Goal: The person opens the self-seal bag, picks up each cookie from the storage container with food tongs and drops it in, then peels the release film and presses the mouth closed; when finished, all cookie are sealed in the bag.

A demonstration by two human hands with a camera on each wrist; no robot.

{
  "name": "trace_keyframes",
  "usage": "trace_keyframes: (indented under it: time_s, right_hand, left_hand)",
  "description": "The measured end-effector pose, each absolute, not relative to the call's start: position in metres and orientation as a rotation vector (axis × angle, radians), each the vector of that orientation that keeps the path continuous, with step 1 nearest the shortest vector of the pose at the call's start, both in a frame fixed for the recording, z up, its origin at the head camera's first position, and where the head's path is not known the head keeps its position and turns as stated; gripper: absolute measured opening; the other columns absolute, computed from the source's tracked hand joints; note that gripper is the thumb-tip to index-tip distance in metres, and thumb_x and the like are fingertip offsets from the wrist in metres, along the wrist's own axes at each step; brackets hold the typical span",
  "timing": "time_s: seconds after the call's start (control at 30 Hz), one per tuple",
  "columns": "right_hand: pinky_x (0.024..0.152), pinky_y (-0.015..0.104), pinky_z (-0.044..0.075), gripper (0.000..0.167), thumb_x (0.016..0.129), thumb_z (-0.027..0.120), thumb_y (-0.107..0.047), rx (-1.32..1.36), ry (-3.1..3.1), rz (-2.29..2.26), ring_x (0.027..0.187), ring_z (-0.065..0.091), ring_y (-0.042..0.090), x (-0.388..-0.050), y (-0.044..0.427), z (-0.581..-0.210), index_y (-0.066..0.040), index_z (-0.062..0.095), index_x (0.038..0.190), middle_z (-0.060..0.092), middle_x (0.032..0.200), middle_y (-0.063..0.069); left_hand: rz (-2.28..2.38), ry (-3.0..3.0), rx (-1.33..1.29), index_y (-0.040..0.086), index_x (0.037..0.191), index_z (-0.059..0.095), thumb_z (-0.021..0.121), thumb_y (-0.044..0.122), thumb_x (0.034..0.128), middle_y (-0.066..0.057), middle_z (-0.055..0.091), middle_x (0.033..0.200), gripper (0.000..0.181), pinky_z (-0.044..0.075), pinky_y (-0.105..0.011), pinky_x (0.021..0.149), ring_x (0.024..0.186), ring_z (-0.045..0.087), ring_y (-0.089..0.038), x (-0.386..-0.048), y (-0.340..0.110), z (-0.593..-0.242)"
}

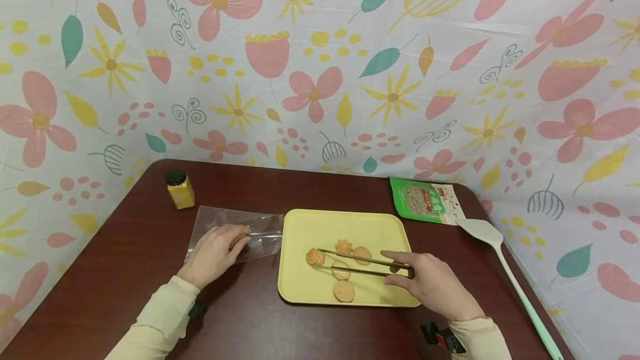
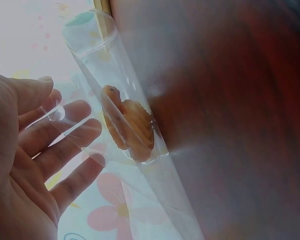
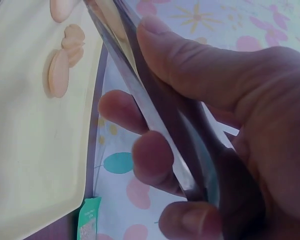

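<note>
My left hand [image 1: 216,253] is over a clear plastic bag [image 1: 267,246], pinching its film between thumb and forefinger, other fingers spread in the left wrist view. Through that film, ridged golden cookies [image 2: 130,125] show in the left wrist view. My right hand [image 1: 432,282] grips metal tongs [image 1: 357,272], thumb on one side and fingers on the other. The tongs' tips lie at either side of a swirled cookie [image 1: 315,257] on the left of the yellow tray [image 1: 300,226]. Near it are a star-shaped cookie [image 1: 343,246] and several round cookies [image 1: 343,291].
A yellow jar with a black lid [image 1: 181,189] stands at the back left. At the back right lie a green and white packet [image 1: 425,201] and a white spatula with a pale green handle [image 1: 515,271] along the table's right edge. Behind hangs a patterned cloth [image 1: 320,88].
</note>
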State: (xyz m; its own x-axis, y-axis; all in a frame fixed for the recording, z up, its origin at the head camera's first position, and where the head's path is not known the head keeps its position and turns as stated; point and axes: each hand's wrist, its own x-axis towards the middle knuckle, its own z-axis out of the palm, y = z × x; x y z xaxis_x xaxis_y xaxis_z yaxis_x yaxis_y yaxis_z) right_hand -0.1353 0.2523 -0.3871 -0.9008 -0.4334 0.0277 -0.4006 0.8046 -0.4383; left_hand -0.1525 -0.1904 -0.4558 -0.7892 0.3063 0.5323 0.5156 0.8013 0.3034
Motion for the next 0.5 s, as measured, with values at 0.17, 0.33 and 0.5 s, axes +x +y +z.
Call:
trace_keyframes:
  time_s: [0.17, 0.33, 0.5]
  right_hand:
    - [0.049, 0.022, 0.04, 0.059, 0.079, 0.061, -0.067, -0.672, 2.936, -0.669, 0.056, 0.047, -0.001, -0.135, 0.2516, -0.3868, -0.031, 0.065, 0.125, 0.065, 0.083, -0.022]
    - [0.048, 0.022, 0.04, 0.057, 0.079, 0.062, -0.066, -0.67, 2.948, -0.68, 0.053, 0.045, -0.001, -0.1345, 0.2511, -0.3862, -0.032, 0.065, 0.125, 0.055, 0.065, -0.021]
    - [0.046, 0.021, 0.037, 0.054, 0.08, 0.064, -0.064, -0.66, 2.953, -0.718, 0.048, 0.04, 0.0, -0.1345, 0.2505, -0.3862, -0.033, 0.065, 0.124, 0.048, 0.056, -0.018]
  left_hand:
    - [-0.617, -2.527, -0.611, 0.009, 0.105, 0.073, 0.074, 0.015, 0.0873, -0.005, 0.071, 0.106, 0.018, 0.055, -0.04, 0.079, 0.094, 0.067, -0.02, -0.1518, -0.1894, -0.4553]
    - [-0.624, -2.535, -0.608, 0.009, 0.105, 0.073, 0.073, 0.015, 0.0878, -0.005, 0.071, 0.107, 0.019, 0.055, -0.04, 0.077, 0.093, 0.067, -0.02, -0.1515, -0.1895, -0.4554]
    - [-0.626, -2.535, -0.607, 0.009, 0.106, 0.073, 0.073, 0.015, 0.0878, -0.005, 0.071, 0.108, 0.019, 0.055, -0.04, 0.078, 0.094, 0.067, -0.02, -0.1518, -0.1897, -0.456]
